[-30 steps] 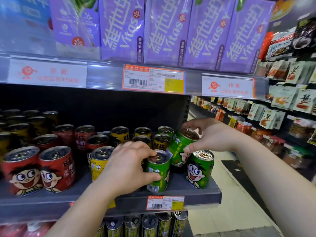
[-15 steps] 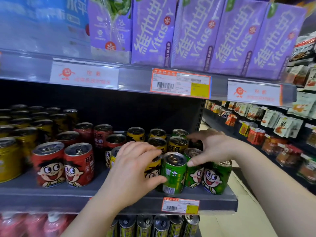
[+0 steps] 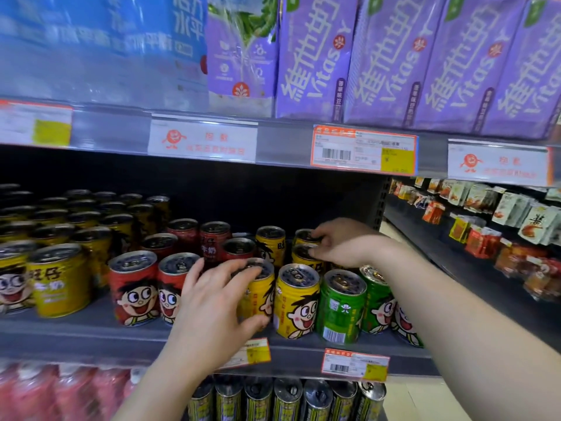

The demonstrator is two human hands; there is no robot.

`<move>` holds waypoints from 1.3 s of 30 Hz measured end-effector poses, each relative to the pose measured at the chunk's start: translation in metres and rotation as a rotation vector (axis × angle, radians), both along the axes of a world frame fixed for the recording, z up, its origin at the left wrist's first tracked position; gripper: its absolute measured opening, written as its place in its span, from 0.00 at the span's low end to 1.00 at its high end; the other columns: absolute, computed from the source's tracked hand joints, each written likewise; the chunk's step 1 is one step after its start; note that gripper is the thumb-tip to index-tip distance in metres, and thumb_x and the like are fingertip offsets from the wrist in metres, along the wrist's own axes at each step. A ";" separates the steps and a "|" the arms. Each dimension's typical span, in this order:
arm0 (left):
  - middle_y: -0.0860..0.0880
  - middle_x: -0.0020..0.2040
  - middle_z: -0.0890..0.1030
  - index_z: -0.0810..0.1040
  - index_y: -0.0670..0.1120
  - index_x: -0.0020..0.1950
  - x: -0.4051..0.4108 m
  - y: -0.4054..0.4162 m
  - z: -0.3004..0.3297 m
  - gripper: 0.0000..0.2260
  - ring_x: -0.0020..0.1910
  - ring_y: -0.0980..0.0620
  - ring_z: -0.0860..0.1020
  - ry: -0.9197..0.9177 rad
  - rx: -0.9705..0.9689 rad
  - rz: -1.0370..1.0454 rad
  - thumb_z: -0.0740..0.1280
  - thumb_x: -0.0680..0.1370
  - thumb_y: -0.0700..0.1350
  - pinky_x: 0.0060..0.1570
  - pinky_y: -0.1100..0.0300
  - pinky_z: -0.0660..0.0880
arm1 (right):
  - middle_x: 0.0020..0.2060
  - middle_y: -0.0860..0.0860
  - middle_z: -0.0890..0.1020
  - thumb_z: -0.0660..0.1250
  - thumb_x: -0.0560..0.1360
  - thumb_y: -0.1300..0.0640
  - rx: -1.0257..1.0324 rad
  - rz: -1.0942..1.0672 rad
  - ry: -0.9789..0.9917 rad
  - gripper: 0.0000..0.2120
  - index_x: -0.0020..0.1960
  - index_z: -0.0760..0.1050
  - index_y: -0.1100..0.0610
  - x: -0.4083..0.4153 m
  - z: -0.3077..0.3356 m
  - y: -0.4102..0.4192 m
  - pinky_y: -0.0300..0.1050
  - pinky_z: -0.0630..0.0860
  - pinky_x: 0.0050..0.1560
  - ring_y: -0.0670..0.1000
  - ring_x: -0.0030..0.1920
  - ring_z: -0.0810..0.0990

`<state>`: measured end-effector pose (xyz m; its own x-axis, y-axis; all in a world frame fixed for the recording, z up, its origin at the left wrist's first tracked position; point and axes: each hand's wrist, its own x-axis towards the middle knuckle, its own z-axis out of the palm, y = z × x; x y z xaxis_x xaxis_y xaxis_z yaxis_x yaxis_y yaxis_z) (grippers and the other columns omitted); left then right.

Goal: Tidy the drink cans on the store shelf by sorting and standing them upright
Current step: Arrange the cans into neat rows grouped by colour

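Your right hand has left the two green printed metal cans, which now stand upright at the shelf front, and reaches back, its grip pinching the rim of a yellow cartoon-face can behind them. Your left hand has shifted onto another yellow can, fingers spread around its top and side. The green ones look sorted; yellow is next.

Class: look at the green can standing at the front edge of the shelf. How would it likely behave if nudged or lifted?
The green can is a rigid metal cylinder, so it should probably keep its shape when gripped. Its glossy printed wall may be slightly slippery. It stands upright near the shelf lip; a sideways push could tip it, and once on its side it would likely roll.
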<state>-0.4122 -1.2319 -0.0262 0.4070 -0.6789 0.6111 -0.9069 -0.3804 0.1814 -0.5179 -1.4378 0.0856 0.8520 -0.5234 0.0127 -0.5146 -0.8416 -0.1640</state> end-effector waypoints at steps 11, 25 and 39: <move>0.51 0.61 0.77 0.75 0.51 0.63 -0.003 -0.001 -0.005 0.32 0.59 0.47 0.76 0.021 -0.090 -0.042 0.79 0.60 0.50 0.62 0.50 0.69 | 0.56 0.52 0.82 0.60 0.77 0.50 -0.144 0.035 0.162 0.15 0.57 0.80 0.52 0.019 -0.007 0.022 0.50 0.77 0.56 0.56 0.53 0.80; 0.43 0.64 0.75 0.77 0.48 0.62 0.040 0.062 0.005 0.33 0.63 0.41 0.71 0.000 -0.291 0.268 0.72 0.62 0.63 0.60 0.44 0.66 | 0.63 0.47 0.77 0.66 0.70 0.37 0.020 0.023 -0.096 0.29 0.67 0.71 0.48 0.073 -0.002 0.070 0.50 0.72 0.63 0.52 0.62 0.76; 0.50 0.76 0.55 0.65 0.60 0.67 0.076 0.083 -0.016 0.38 0.71 0.46 0.61 0.309 -0.249 0.213 0.74 0.61 0.65 0.61 0.48 0.71 | 0.54 0.52 0.82 0.69 0.68 0.37 0.046 0.027 -0.070 0.28 0.59 0.79 0.56 0.133 -0.017 0.106 0.48 0.78 0.55 0.54 0.54 0.80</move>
